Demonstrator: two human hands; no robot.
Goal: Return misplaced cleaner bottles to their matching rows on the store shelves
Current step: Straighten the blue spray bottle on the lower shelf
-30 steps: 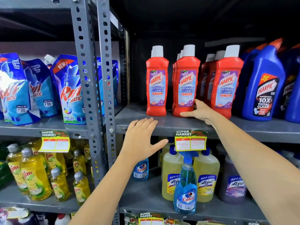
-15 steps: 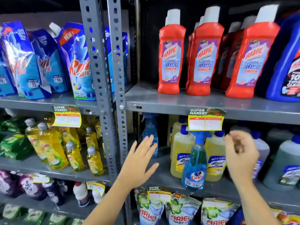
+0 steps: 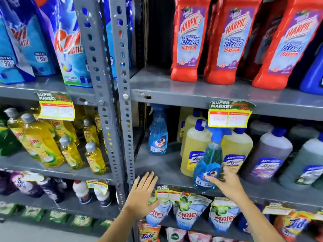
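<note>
head view: your right hand (image 3: 225, 183) reaches the base of a blue spray bottle (image 3: 208, 165) standing at the front of the middle shelf (image 3: 166, 165), before the yellow cleaner bottles (image 3: 192, 151). its fingers touch the bottle, not yet closed around it. your left hand (image 3: 145, 194) hovers open and empty by the shelf edge. a matching spray bottle (image 3: 158, 137) stands further left; likely next, grip and carry yours there.
</note>
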